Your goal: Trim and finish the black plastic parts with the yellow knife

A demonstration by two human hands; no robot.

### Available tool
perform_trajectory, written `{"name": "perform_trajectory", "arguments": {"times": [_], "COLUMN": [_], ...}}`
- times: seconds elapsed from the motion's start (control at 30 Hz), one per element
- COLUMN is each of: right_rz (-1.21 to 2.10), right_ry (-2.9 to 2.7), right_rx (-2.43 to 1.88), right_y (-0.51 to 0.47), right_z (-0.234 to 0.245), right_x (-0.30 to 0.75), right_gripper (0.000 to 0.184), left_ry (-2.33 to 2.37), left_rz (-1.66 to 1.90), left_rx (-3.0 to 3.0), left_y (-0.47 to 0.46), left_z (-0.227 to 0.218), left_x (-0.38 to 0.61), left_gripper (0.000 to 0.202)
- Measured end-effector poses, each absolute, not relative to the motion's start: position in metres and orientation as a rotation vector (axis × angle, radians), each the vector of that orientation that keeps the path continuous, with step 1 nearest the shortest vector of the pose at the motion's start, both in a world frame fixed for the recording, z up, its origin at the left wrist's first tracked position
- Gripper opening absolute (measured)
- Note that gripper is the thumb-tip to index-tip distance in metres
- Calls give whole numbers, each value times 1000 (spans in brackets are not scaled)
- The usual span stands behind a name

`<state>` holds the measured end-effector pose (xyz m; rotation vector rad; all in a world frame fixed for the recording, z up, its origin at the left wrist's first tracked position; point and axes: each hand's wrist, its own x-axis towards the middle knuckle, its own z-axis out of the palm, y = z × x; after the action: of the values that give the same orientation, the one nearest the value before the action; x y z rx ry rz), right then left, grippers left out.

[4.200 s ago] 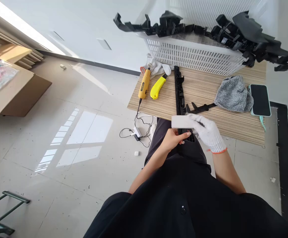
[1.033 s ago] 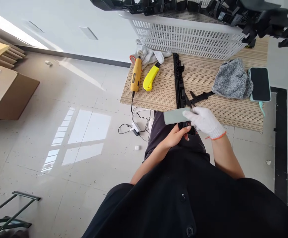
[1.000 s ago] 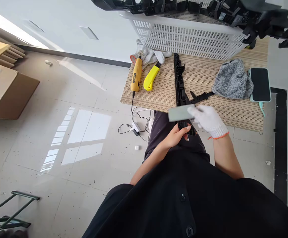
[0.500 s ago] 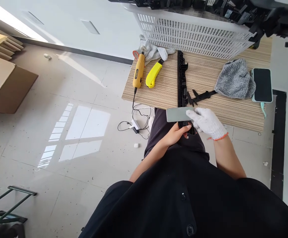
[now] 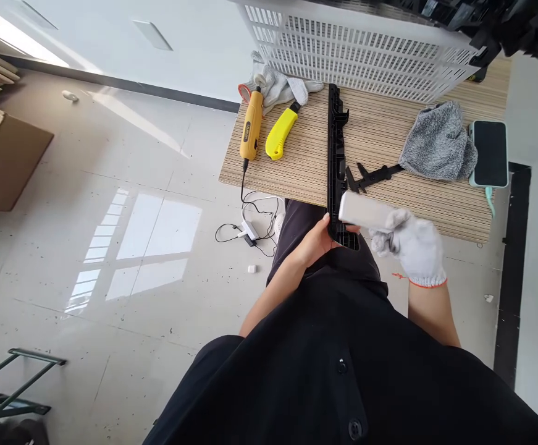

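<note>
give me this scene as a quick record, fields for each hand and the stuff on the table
left hand: bare, grips near end of black plastic strip
right hand: white glove, holds pale block over the strip; contact unclear
table: striped wood
left side: yellow rotary tool, yellow utility knife
right side: black caliper, grey cloth, phone
far edge: white basket

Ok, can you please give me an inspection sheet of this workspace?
Surface: striped wood table.
Job's things: black strip lies along the table, near end past the edge; grey block at that end.
Clutter: basket, gloves, rotary tool, knife, caliper, cloth, phone.
Grippers: bare left hand grips the strip; gloved right hand holds the block.
Cables: cord hangs to adapter; phone cable hangs off the edge.
Surroundings: tiled floor, box, frame.
</note>
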<state>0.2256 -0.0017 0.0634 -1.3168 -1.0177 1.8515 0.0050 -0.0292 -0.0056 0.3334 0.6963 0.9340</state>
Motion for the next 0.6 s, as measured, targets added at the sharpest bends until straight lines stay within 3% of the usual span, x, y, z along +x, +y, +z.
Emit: {"name": "perform_trajectory", "arguments": {"times": [0.1, 0.23, 0.37, 0.6], "right_rz": [1685, 1306, 1481, 1504], "right_ry": [-1402, -1610, -1871, -2119], "right_rx": [-1468, -1526, -1427, -1341], "right_y": [-7, -2, 7, 14], "right_z": [60, 64, 77, 78], "right_x": [219, 218, 222, 229], "right_gripper": [44, 36, 36, 33], "left_ry": [739, 710, 774, 782], "left_rz": [905, 884, 903, 906], "left_rx": [217, 152, 129, 117], "left_y": [-29, -28, -28, -26], "left_z": [-2, -1, -3, 6], "left_x": [4, 4, 4, 9], "left_gripper": [42, 46, 47, 46]}}
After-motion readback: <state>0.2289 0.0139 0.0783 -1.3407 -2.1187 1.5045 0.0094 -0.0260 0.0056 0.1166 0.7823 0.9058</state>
